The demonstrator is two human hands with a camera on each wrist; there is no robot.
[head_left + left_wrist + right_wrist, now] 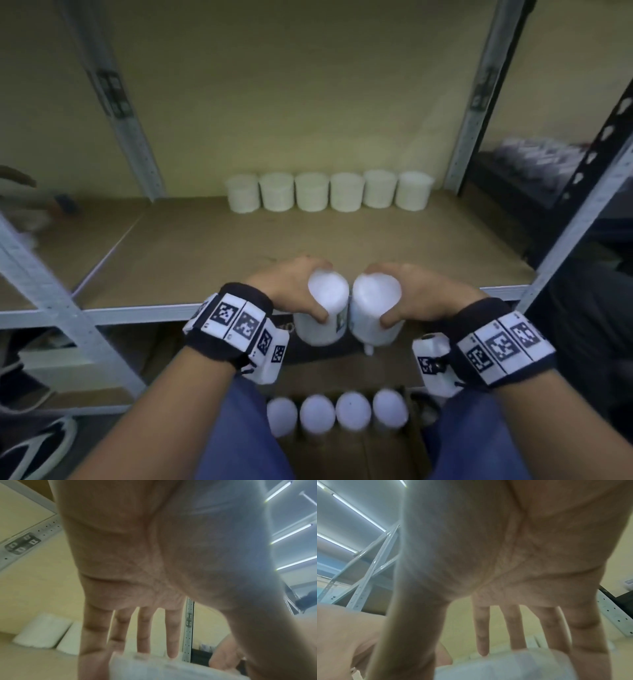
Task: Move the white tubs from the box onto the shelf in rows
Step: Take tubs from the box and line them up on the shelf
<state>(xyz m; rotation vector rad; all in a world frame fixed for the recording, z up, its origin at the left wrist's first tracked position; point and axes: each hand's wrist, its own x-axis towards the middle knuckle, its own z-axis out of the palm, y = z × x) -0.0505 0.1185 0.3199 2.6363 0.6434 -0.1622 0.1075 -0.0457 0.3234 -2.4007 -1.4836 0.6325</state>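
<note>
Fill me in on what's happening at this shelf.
A person is carrying two white tubs, one gripped in the left hand and one in the right hand, held side by side at the front edge of the shelf. A row of six tubs already stands at the back. More tubs wait in the box below.

White tubs (pixel 329 192) in a row on a brown shelf (pixel 205 246); two more white tubs (pixel 327 308) held. Wristbands (pixel 236 320) black with white tiles carrying black square-code patterns. Shelf posts (pixel 113 96) pale grey. Wall (pixel 291 85) yellowish. Trousers (pixel 239 435) blue. Box (pixel 373 452) brown.
</note>
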